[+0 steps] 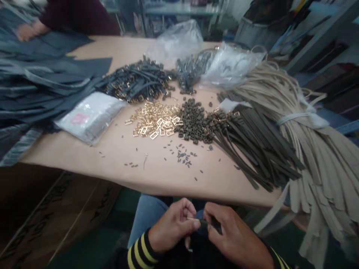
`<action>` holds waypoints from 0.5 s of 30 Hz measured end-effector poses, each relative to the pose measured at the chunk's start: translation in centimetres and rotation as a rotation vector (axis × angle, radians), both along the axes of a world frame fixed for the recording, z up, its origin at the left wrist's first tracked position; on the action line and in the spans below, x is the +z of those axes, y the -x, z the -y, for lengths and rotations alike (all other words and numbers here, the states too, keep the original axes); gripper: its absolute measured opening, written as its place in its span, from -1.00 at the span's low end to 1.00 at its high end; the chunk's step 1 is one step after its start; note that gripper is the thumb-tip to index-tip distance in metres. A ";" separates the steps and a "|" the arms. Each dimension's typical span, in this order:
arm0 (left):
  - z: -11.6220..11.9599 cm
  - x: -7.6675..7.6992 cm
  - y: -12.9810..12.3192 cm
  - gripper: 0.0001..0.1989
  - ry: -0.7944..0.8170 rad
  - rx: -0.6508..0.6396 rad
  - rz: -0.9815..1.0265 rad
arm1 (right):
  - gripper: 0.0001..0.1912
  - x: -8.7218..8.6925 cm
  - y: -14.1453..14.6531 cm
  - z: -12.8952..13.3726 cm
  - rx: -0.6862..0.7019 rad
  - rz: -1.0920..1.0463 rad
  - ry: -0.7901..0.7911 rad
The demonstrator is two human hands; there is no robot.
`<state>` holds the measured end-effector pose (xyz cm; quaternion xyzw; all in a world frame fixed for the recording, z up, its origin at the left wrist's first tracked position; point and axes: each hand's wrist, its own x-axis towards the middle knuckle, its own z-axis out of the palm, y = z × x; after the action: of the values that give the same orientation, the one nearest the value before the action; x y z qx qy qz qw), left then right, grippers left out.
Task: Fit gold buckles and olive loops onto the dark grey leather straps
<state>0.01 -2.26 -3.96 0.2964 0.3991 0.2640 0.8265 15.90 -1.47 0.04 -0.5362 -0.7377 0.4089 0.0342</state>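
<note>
Desk carries bundled beige leather straps, dark straps and scattered gold buckles. Below its edge, I have the hands together: left hand pinching a thin pale sliver against a dark strap end in the right hand. A slip could drop either; a knock could scatter the loose dark sleeves.

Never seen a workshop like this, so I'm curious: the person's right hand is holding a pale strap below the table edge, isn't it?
Not quite: the strap is dark, not pale. The head view shows the right hand holding a dark strap below the table edge.
</note>
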 end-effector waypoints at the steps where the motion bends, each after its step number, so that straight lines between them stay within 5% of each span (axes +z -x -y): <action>1: -0.2 0.0 0.2 -0.60 -0.027 -0.033 -0.012 | -0.86 0.1 0.1 0.1 0.007 0.024 -0.064; 4: -1.2 0.7 0.6 -0.55 -0.121 -0.106 -0.081 | -0.82 0.7 0.5 -0.1 0.059 0.044 -0.242; 8: -2.6 2.0 0.7 -0.58 -0.253 0.032 -0.182 | -0.82 2.4 0.6 -2.0 0.156 0.077 -0.336; 12: -4.0 2.5 0.8 -0.64 -0.245 0.160 -0.167 | -0.92 3.4 0.5 -6.7 0.249 0.012 -0.233; 15: -4.8 1.9 0.9 -0.63 -0.113 0.205 -0.171 | -0.94 2.1 0.6 -11.4 0.135 -0.031 -0.294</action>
<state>-0.86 2.57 -2.08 0.3218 0.4807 0.3429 0.7401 15.28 9.92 2.16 -0.4684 -0.8232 0.3060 0.0961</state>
